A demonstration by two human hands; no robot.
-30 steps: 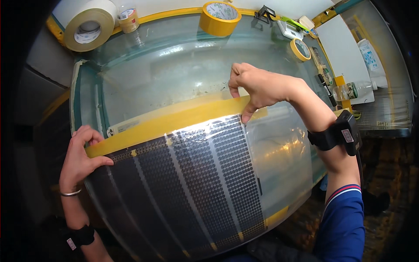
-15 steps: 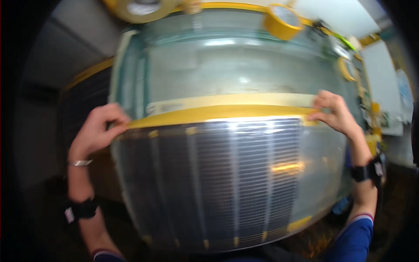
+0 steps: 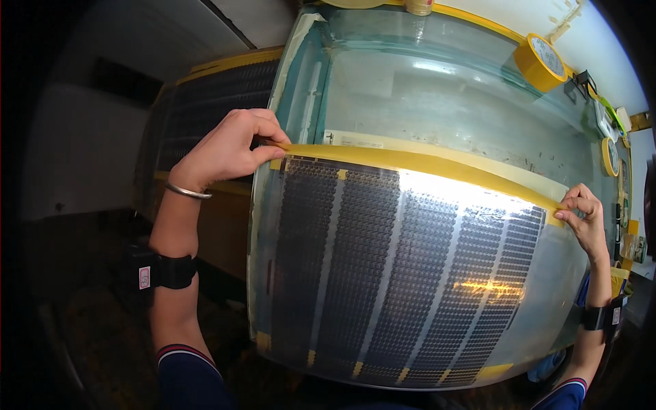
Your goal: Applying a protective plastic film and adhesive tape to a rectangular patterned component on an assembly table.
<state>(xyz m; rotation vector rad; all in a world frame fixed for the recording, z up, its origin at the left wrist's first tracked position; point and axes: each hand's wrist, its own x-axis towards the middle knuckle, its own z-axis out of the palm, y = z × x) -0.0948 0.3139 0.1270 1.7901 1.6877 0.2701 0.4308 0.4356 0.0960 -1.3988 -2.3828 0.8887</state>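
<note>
Before me a sheet with columns of small dark patterned pieces (image 3: 365, 239) lies on a glass-topped table (image 3: 410, 89). Along its far edge runs a long strip of yellow tape (image 3: 430, 164). My left hand (image 3: 236, 145) pinches the tape's left end by the sheet's far left corner. At the far right corner, the thumb and fingers of my right hand (image 3: 582, 213) pinch its other end. Between my hands the strip stretches in a slight bow. Whether its middle touches the sheet I cannot tell. Small yellow tape pieces (image 3: 357, 369) mark the near edge.
Beyond the strip lies a pale ruler-like strip (image 3: 465, 154). A yellow tape roll (image 3: 540, 63) stands at the far right, with a smaller roll (image 3: 610, 157) nearer. Another dark patterned sheet (image 3: 225, 102) edged in yellow is at the left.
The view has swung left, so the table and sheet sit further right and tilted in the picture. Both hands still pinch the tape's ends. The picture is sharper now.
</note>
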